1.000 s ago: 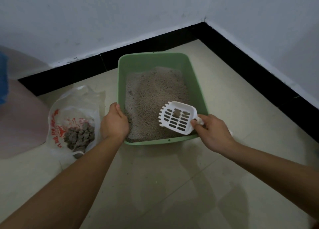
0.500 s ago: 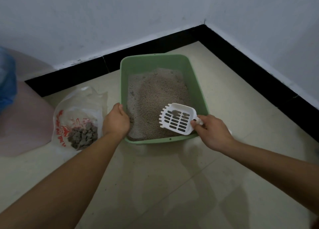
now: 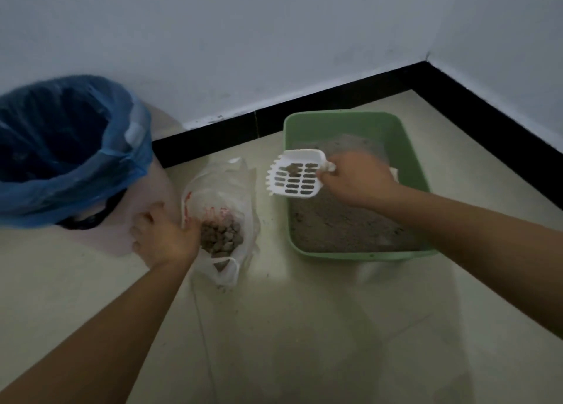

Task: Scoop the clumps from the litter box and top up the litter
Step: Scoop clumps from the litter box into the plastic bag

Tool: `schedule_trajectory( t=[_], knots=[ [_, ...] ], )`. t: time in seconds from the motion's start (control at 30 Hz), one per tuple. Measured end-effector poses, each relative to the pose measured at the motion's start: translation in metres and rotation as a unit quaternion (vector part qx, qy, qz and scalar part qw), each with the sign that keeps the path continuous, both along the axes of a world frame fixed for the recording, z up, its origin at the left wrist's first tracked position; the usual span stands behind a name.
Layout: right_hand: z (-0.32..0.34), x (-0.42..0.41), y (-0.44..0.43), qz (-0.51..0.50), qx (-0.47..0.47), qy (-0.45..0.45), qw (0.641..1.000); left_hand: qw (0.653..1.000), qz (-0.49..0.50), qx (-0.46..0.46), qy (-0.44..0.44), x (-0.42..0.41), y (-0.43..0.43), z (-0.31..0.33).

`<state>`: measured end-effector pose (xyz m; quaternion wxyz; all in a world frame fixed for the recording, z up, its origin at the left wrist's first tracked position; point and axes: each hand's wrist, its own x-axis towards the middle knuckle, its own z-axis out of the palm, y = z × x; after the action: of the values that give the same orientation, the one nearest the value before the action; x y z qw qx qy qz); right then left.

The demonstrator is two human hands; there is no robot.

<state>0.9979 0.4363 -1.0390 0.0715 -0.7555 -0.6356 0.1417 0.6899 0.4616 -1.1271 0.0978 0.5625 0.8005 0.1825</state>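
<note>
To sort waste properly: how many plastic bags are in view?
2: a blue plastic liner bag in the pale bin; a clear red-printed plastic bag holding grey clumps, on the floor beside it. Others may be hidden.

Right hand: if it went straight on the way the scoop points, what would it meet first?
Probably the plastic bag, just beyond the toothed edge of the scoop. The right hand holds the scoop above the floor, so it might pass over the bag; depth is unclear.

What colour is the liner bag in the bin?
The bin liner is blue, folded over the rim. The head view, the only one, shows it clearly.
</note>
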Motion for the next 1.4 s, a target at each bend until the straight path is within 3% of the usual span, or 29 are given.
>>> schedule_trajectory(
  t=[0.07,0.13,0.2,0.27,0.33,0.4,0.5,0.6,0.7,0.8,0.9,1.0,1.13,1.27,1.4],
  knots=[
    [0.004,-0.040,0.019,0.052,0.009,-0.073,0.996,0.996,0.030,-0.074,-0.045,-0.014,0.002,-0.002],
    [0.006,-0.083,0.029,0.140,0.029,-0.198,0.970,0.986,0.034,-0.118,-0.109,-0.026,0.001,-0.007],
    [0.006,-0.119,0.030,0.276,0.070,-0.344,0.895,0.982,0.032,-0.121,-0.145,-0.035,-0.001,-0.010],
    [0.003,-0.138,0.027,0.371,0.093,-0.435,0.815,0.982,0.034,-0.104,-0.152,-0.039,-0.001,-0.009],
    [-0.003,-0.143,0.032,0.393,0.132,-0.461,0.784,0.982,0.033,-0.090,-0.162,-0.038,0.001,-0.006],
    [-0.008,-0.135,0.037,0.372,0.141,-0.442,0.804,0.981,0.029,-0.089,-0.168,-0.036,0.002,-0.005],
    [-0.012,-0.115,0.043,0.291,0.121,-0.356,0.880,0.988,0.014,-0.093,-0.124,-0.026,0.001,-0.003],
    [-0.004,-0.078,0.048,0.142,0.111,-0.207,0.962,0.999,-0.047,0.007,-0.011,-0.008,0.000,0.001],
    [-0.003,-0.015,0.053,-0.007,0.085,-0.158,0.984,0.987,-0.132,0.085,-0.035,0.023,0.002,0.005],
    [-0.014,0.047,0.049,-0.120,0.045,-0.123,0.984,0.978,-0.171,0.065,-0.101,0.063,0.009,0.003],
    [-0.027,0.083,0.043,-0.139,-0.012,-0.107,0.984,0.970,-0.184,-0.024,-0.159,0.102,0.017,-0.007],
    [-0.034,0.097,0.042,-0.077,0.005,-0.201,0.977,0.959,-0.217,-0.081,-0.161,0.137,0.026,-0.013],
    [-0.040,0.100,0.055,0.060,0.082,-0.383,0.918,0.948,-0.247,-0.097,-0.175,0.169,0.034,-0.019],
    [-0.054,0.101,0.090,0.092,0.090,-0.424,0.896,0.958,-0.177,-0.053,-0.221,0.178,0.025,-0.036],
    [-0.060,0.099,0.137,0.146,0.090,-0.446,0.879,0.960,-0.174,-0.033,-0.218,0.178,0.025,-0.041]
  ],
)
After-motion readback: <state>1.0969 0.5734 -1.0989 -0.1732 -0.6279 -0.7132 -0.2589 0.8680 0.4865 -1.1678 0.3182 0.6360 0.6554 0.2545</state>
